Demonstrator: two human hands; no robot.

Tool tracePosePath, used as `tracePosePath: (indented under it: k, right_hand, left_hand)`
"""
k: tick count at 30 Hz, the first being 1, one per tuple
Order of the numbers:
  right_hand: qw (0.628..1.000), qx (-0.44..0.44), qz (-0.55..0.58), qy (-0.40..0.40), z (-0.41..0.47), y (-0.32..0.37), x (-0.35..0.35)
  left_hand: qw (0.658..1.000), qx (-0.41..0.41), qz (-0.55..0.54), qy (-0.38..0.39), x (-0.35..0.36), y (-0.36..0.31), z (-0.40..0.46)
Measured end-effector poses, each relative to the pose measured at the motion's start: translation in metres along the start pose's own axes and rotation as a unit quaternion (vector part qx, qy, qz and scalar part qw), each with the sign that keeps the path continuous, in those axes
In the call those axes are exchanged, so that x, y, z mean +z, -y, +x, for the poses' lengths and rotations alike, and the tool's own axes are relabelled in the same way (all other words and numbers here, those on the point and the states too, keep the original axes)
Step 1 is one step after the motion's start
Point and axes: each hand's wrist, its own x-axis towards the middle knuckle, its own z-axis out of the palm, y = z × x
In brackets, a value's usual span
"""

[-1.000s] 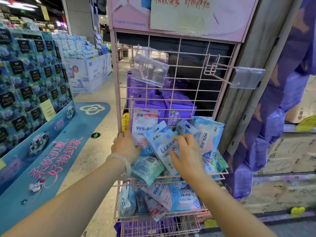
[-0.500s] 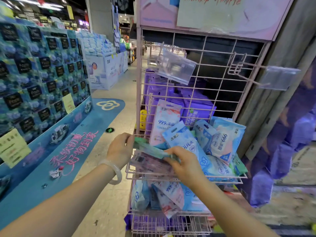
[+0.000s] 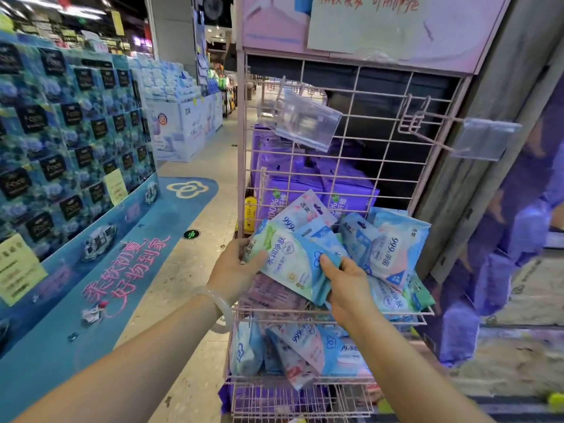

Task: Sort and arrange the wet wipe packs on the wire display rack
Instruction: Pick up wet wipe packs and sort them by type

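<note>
A pink wire display rack [image 3: 351,96] stands in front of me with two basket shelves full of wet wipe packs. Both hands hold one green-and-blue wet wipe pack [image 3: 291,264], face up, over the upper basket [image 3: 406,315]. My left hand [image 3: 236,271] grips its left end, and my right hand [image 3: 345,280] pinches its right end with the thumb on top. Behind it lean a pink "999" pack [image 3: 300,213] and a blue-and-pink "999" pack [image 3: 393,248]. More packs [image 3: 305,343] lie jumbled in the lower basket.
Two clear plastic tag holders [image 3: 306,120] [image 3: 485,137] hang on hooks from the rack's grid. Purple boxes [image 3: 283,184] sit behind the grid. A blue product display [image 3: 70,126] stands on the left, with a tiled aisle floor [image 3: 195,270] between. A purple-wrapped post [image 3: 525,239] stands on the right.
The green-and-blue pack was lifted out of the upper basket and turned from edge-on to face up between both hands. My view has moved closer and slightly right.
</note>
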Motion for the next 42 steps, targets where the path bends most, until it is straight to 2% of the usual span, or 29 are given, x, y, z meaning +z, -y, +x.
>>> tracePosePath:
  k: [2, 3, 5, 7, 8, 10, 12, 14, 16, 18, 20, 22, 24, 27, 29, 31, 33, 35, 36, 37, 38, 40, 42]
  right_hand:
    - [0.997, 0.019, 0.073, 0.014, -0.003, -0.001, 0.001]
    - [0.994, 0.026, 0.104, 0.028, -0.006, -0.001, 0.002]
    - [0.993, 0.028, 0.097, 0.058, -0.008, -0.005, 0.003]
    - [0.998, -0.009, 0.013, 0.063, -0.008, -0.003, 0.001]
    - [0.997, -0.052, -0.044, 0.041, -0.005, 0.001, -0.004]
    - [0.973, -0.168, -0.154, -0.035, 0.004, 0.009, -0.023]
    - [0.94, -0.233, -0.235, -0.087, 0.013, 0.016, -0.046]
    - [0.927, -0.218, -0.296, -0.067, 0.02, 0.014, -0.063]
    - [0.907, -0.184, -0.378, -0.004, 0.022, 0.005, -0.069]
    - [0.858, -0.182, -0.479, 0.025, 0.021, -0.004, -0.067]
    - [0.821, -0.201, -0.534, 0.01, 0.021, -0.007, -0.062]
    - [0.822, -0.202, -0.533, -0.006, 0.021, -0.004, -0.058]
    - [0.852, -0.188, -0.488, 0.007, 0.021, 0.002, -0.056]
    - [0.92, -0.181, -0.346, 0.041, 0.019, 0.01, -0.053]
    - [0.954, -0.185, -0.236, 0.025, 0.019, 0.014, -0.046]
    - [0.97, -0.183, -0.159, -0.006, 0.017, 0.016, -0.033]
    - [0.96, -0.178, -0.215, -0.008, 0.019, 0.013, -0.022]
    - [0.904, -0.16, -0.393, 0.054, 0.017, 0.006, -0.014]
    - [0.875, -0.154, -0.452, 0.076, 0.016, 0.0, -0.012]
    - [0.865, -0.156, -0.471, 0.076, 0.016, -0.002, -0.013]
    - [0.87, -0.174, -0.458, 0.053, 0.016, 0.0, -0.015]
    - [0.877, -0.25, -0.409, -0.044, 0.017, 0.011, -0.024]
    - [0.857, -0.304, -0.391, -0.142, 0.025, 0.024, -0.039]
  left_hand:
    - [0.985, -0.073, -0.153, -0.004, 0.007, -0.006, -0.003]
    - [0.97, -0.109, -0.217, 0.018, 0.011, -0.007, -0.005]
    - [0.949, -0.153, -0.264, 0.075, 0.021, -0.007, -0.009]
    - [0.938, -0.161, -0.297, 0.074, 0.026, -0.006, -0.01]
    - [0.936, -0.154, -0.312, 0.056, 0.026, -0.007, -0.009]
    - [0.938, -0.136, -0.319, 0.017, 0.018, -0.008, -0.003]
    - [0.947, -0.138, -0.29, -0.006, 0.008, -0.008, 0.002]
    - [0.96, -0.151, -0.234, -0.017, 0.004, -0.005, 0.003]
    - [0.96, -0.158, -0.23, -0.02, 0.005, -0.003, 0.001]
    - [0.955, -0.16, -0.247, -0.021, 0.009, -0.002, -0.001]
    - [0.956, -0.155, -0.246, -0.024, 0.013, -0.001, -0.001]
    - [0.96, -0.14, -0.244, -0.018, 0.013, -0.003, -0.001]
    - [0.959, -0.135, -0.247, -0.019, 0.011, -0.005, -0.001]
    - [0.943, -0.14, -0.299, -0.037, 0.002, -0.006, 0.003]
    - [0.934, -0.141, -0.325, -0.048, -0.004, -0.006, 0.006]
    - [0.939, -0.145, -0.309, -0.04, -0.008, -0.007, 0.008]
    - [0.946, -0.144, -0.29, -0.014, -0.007, -0.01, 0.005]
    - [0.956, -0.14, -0.257, 0.008, -0.003, -0.011, 0.003]
    - [0.962, -0.145, -0.232, 0.011, -0.001, -0.01, 0.002]
    - [0.967, -0.149, -0.205, 0.013, 0.001, -0.01, 0.0]
    - [0.971, -0.152, -0.182, 0.016, 0.003, -0.008, -0.001]
    - [0.977, -0.146, -0.154, 0.019, 0.006, -0.006, -0.001]
    - [0.98, -0.143, -0.14, 0.014, 0.007, -0.005, -0.001]
